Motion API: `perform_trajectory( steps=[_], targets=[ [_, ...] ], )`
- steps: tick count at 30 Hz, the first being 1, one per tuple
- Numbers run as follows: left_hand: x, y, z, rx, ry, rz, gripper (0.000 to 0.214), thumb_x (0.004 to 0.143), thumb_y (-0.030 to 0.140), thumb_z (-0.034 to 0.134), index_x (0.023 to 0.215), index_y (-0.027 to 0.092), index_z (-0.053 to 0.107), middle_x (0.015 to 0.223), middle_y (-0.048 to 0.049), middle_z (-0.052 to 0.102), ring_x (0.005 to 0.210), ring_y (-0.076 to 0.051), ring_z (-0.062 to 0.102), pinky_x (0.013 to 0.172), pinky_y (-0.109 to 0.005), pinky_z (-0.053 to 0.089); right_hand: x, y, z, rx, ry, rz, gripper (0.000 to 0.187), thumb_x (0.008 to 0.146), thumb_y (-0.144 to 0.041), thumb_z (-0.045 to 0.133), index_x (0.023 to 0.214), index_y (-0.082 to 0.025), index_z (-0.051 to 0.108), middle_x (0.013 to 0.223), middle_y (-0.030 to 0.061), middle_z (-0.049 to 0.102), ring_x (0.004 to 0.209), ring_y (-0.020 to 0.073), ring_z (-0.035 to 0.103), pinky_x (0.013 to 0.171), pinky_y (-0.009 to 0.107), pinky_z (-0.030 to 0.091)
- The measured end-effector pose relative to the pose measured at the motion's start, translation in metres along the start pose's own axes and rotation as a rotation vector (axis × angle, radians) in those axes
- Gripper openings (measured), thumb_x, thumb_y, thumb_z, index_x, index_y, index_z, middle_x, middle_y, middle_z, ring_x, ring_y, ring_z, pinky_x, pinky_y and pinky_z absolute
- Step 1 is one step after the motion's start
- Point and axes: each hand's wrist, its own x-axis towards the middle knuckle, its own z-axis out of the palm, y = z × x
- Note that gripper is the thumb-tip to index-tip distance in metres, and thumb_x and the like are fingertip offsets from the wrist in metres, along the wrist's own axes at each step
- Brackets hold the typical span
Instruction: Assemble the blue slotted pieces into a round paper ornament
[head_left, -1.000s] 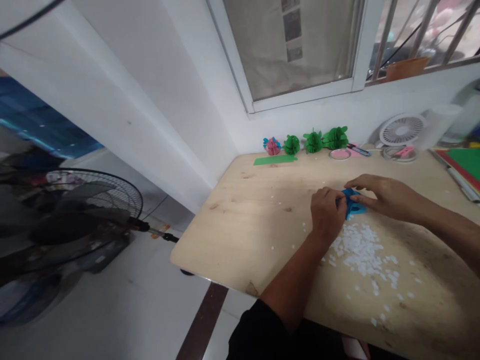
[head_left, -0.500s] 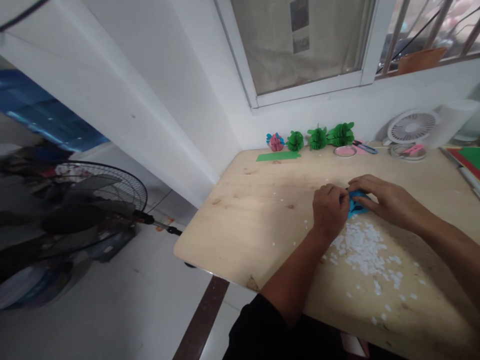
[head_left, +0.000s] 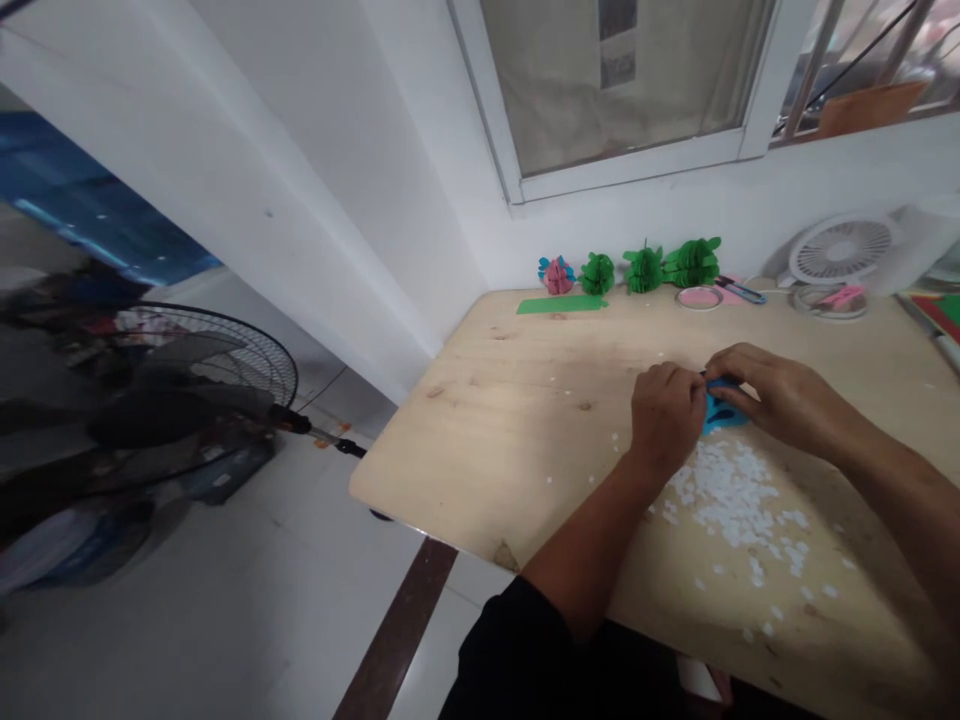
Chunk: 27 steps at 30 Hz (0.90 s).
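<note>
Both my hands meet over the middle of a pale wooden table (head_left: 525,420). My left hand (head_left: 666,415) is closed, its fingers pinching the left side of a small blue paper piece (head_left: 720,412). Curled over that piece from the right, my right hand (head_left: 776,395) grips it too. Most of the blue paper is hidden between the fingers. Just below my hands lies a scatter of small white paper bits (head_left: 731,495).
Along the back wall stand a pink-and-blue paper ornament (head_left: 556,276), three green paper ornaments (head_left: 645,268), a green paper strip (head_left: 561,304), a tape roll (head_left: 698,297), a cutter (head_left: 741,290) and a small white fan (head_left: 840,252). A floor fan (head_left: 172,385) stands left of the table.
My hands have closed more tightly around the blue paper piece, so less of it shows. The camera has shifted slightly, with the hands staying in the same spot on the table.
</note>
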Motion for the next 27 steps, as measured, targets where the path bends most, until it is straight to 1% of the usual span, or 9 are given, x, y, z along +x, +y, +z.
perform_trajectory(
  steps=[5, 8, 10, 13, 16, 18, 21, 24, 27],
  targets=[
    [0.0, 0.0, 0.001, -0.098, -0.024, -0.061, 0.007, 0.09, 0.017, 0.057, 0.087, 0.02, 0.063, 0.088, -0.0039, 0.069, 0.09, -0.018, 0.063, 0.083, -0.03, 0.05, 0.0, 0.0, -0.003, 0.007, 0.016, 0.032, 0.01, 0.091, -0.024, 0.051, 0.095, -0.02, 0.059, 0.097, 0.0112, 0.068, 0.082, 0.0215, 0.066, 0.074, 0.033, 0.051],
    [0.001, -0.001, 0.001, -0.194, -0.016, -0.127, 0.013, 0.086, 0.012, 0.058, 0.096, 0.02, 0.062, 0.093, -0.0038, 0.069, 0.091, -0.017, 0.064, 0.084, -0.029, 0.052, 0.0, 0.005, -0.004, 0.031, 0.012, 0.053, 0.009, 0.091, -0.028, 0.054, 0.094, -0.021, 0.059, 0.094, 0.0097, 0.068, 0.077, 0.0205, 0.066, 0.072, 0.033, 0.051],
    [0.001, -0.002, -0.001, -0.237, -0.015, -0.152, 0.013, 0.084, 0.013, 0.06, 0.096, 0.019, 0.061, 0.095, -0.0042, 0.069, 0.091, -0.016, 0.065, 0.084, -0.029, 0.053, 0.0, 0.007, -0.005, 0.047, 0.008, 0.07, 0.01, 0.09, -0.03, 0.055, 0.094, -0.021, 0.059, 0.093, 0.0092, 0.068, 0.075, 0.0201, 0.066, 0.071, 0.033, 0.051],
    [0.002, -0.005, -0.002, -0.243, -0.062, -0.122, 0.011, 0.082, 0.021, 0.065, 0.092, 0.02, 0.061, 0.093, -0.0038, 0.068, 0.09, -0.016, 0.065, 0.083, -0.029, 0.054, 0.0, 0.008, -0.007, 0.053, 0.008, 0.09, 0.01, 0.091, -0.031, 0.054, 0.094, -0.022, 0.059, 0.094, 0.0095, 0.069, 0.075, 0.0201, 0.066, 0.071, 0.033, 0.051],
    [0.001, -0.007, -0.001, -0.206, -0.103, -0.118, 0.019, 0.08, 0.026, 0.069, 0.095, 0.022, 0.06, 0.096, -0.0033, 0.067, 0.089, -0.017, 0.065, 0.081, -0.029, 0.054, 0.0, 0.008, -0.008, 0.062, 0.023, 0.09, 0.011, 0.091, -0.032, 0.054, 0.092, -0.022, 0.059, 0.092, 0.0093, 0.068, 0.073, 0.0195, 0.066, 0.07, 0.033, 0.051],
    [-0.001, -0.008, 0.0, -0.178, -0.115, -0.135, 0.02, 0.079, 0.025, 0.07, 0.097, 0.022, 0.059, 0.097, -0.0031, 0.067, 0.089, -0.017, 0.065, 0.081, -0.029, 0.054, 0.0, 0.009, -0.008, 0.073, 0.032, 0.093, 0.013, 0.09, -0.034, 0.056, 0.092, -0.022, 0.06, 0.09, 0.0087, 0.069, 0.071, 0.0192, 0.066, 0.069, 0.032, 0.051],
    [-0.001, -0.009, 0.003, -0.169, -0.119, -0.132, 0.017, 0.08, 0.024, 0.068, 0.094, 0.022, 0.059, 0.095, -0.0029, 0.068, 0.088, -0.017, 0.065, 0.082, -0.028, 0.053, 0.0, 0.011, -0.008, 0.089, 0.043, 0.101, 0.015, 0.088, -0.036, 0.057, 0.091, -0.021, 0.061, 0.089, 0.0087, 0.069, 0.069, 0.0192, 0.065, 0.067, 0.033, 0.052],
    [-0.001, -0.009, 0.004, -0.2, -0.109, -0.117, 0.013, 0.081, 0.023, 0.067, 0.092, 0.021, 0.06, 0.093, -0.0031, 0.069, 0.087, -0.016, 0.065, 0.08, -0.027, 0.054, 0.0, 0.012, -0.009, 0.097, 0.038, 0.121, 0.016, 0.088, -0.036, 0.057, 0.09, -0.021, 0.062, 0.089, 0.0094, 0.069, 0.069, 0.0194, 0.066, 0.068, 0.033, 0.053],
    [0.0, -0.009, 0.004, -0.237, -0.102, -0.132, 0.01, 0.081, 0.02, 0.066, 0.09, 0.021, 0.061, 0.091, -0.0026, 0.071, 0.084, -0.015, 0.066, 0.078, -0.027, 0.054, 0.0, 0.012, -0.009, 0.097, 0.027, 0.136, 0.016, 0.087, -0.036, 0.057, 0.091, -0.021, 0.062, 0.09, 0.0093, 0.07, 0.071, 0.0194, 0.067, 0.069, 0.032, 0.053]
  ],
)
